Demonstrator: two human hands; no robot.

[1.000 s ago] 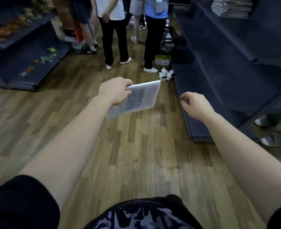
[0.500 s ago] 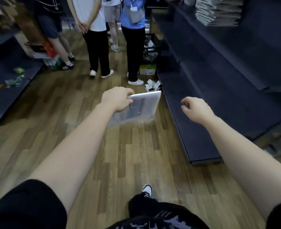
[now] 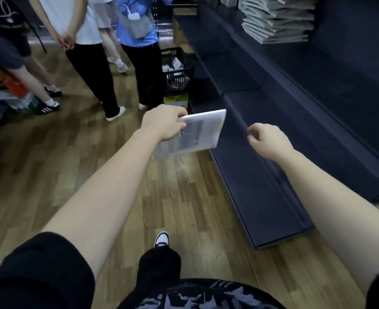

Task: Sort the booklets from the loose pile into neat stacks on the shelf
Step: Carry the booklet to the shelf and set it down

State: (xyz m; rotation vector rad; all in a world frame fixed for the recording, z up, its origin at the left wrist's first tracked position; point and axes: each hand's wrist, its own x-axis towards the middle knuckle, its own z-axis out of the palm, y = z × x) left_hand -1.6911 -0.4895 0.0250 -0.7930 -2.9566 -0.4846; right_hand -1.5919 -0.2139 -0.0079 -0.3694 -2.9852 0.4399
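The booklet (image 3: 203,130) is white paper with a smooth, slightly glossy cover that catches the light. The floor (image 3: 72,163) is wood-look plank, brown and streaky, with a soft sheen. The shelf (image 3: 262,197) has a dark, matt, smooth face, probably painted metal. The stacked booklets (image 3: 275,18) are dull pale paper. The basket (image 3: 184,80) is black plastic mesh. The sleeve (image 3: 34,275) is matt black cloth.

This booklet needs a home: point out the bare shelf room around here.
Bare: the dark upper shelf board on the near side of the grey booklet stack, and the long dark bottom board below the white booklet in the left hand. Crowded: the far end, with the black plastic basket, green box and standing people.
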